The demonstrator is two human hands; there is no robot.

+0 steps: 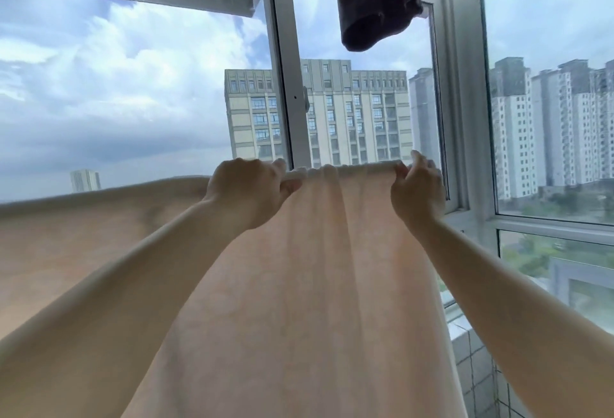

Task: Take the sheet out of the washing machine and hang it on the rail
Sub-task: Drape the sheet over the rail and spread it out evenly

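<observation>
A pale peach sheet point(319, 284) hangs in front of me, draped over a rail that the cloth hides along its top fold. My left hand point(249, 188) grips the bunched top edge of the sheet, fingers curled over it. A little to the right, my right hand point(417, 188) pinches the same top edge between thumb and fingers. The sheet spreads far to the left and falls down past the bottom of the view. The washing machine is not in view.
A dark purple garment point(382, 9) hangs overhead at the upper right. Behind the sheet stand white window frames point(289, 85) and glass with tower blocks outside. A tiled ledge point(475, 361) runs at the lower right.
</observation>
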